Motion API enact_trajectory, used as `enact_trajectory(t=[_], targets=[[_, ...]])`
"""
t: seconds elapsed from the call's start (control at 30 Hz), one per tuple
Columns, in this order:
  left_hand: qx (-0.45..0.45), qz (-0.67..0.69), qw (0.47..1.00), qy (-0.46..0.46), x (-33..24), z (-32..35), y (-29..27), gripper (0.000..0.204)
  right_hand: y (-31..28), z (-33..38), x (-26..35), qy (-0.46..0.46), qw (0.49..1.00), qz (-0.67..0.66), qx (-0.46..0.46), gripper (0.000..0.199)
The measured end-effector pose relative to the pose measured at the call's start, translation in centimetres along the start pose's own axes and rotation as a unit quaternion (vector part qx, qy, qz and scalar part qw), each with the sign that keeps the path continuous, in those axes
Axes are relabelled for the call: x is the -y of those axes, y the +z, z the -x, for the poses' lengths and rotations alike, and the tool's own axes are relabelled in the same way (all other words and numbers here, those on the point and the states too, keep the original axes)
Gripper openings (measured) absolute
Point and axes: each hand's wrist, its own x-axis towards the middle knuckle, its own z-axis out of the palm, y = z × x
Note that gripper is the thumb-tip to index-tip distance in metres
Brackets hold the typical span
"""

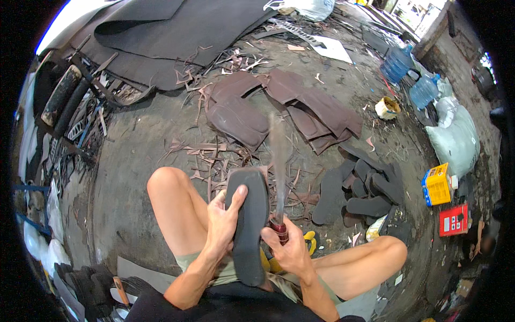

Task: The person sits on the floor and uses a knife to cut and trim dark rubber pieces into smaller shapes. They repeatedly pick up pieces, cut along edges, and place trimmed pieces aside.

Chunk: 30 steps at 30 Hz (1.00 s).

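Note:
My left hand (220, 221) grips a dark grey shoe sole (250, 236) upright over my lap, with the thumb lying across its face. A sliver of brown material shows behind the sole's top edge. Just to the right, my right hand (292, 247) is closed round the red handle of a knife (278, 177). Its long blade points up and away beside the sole, apart from it, and is smeared by motion near the tip. On the ground beyond my knees lie thin brown offcuts (214, 153) and larger cut brown sheets (236, 118).
To the right lies a heap of dark soles (370, 188). Farther right are a yellow box (437, 185), a red box (454, 220), a stuffed pale sack (458, 139) and blue water jugs (397, 65). Large black sheets (161, 32) spread at the far left.

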Motion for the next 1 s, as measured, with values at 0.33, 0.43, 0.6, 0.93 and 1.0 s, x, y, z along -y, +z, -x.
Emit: enact_trajectory(t=[0.33,0.43,0.6,0.93,1.0], targets=[[-0.014,-0.008,0.999,-0.032,-3.4,0.6,2.0,0.047,1.6,3.3,-4.0,-0.109,0.951,0.223,-0.187,0.060],[0.052,-0.080,0.995,-0.038,-3.1,2.5,2.1,0.042,0.0,0.5,-2.0,-0.107,0.955,0.208,-0.182,0.058],[0.153,-0.261,0.952,-0.056,-4.8,2.5,-0.3,0.041,-4.6,-1.1,1.4,-0.028,0.995,0.058,-0.077,0.057],[0.198,-0.301,0.932,0.040,-8.0,1.9,-2.0,0.038,-5.3,3.6,2.7,0.040,0.970,0.235,0.040,0.052],[0.230,-0.346,0.909,0.027,-7.6,2.3,-1.5,0.039,-5.6,3.3,2.7,0.012,0.975,0.218,0.048,0.050]])
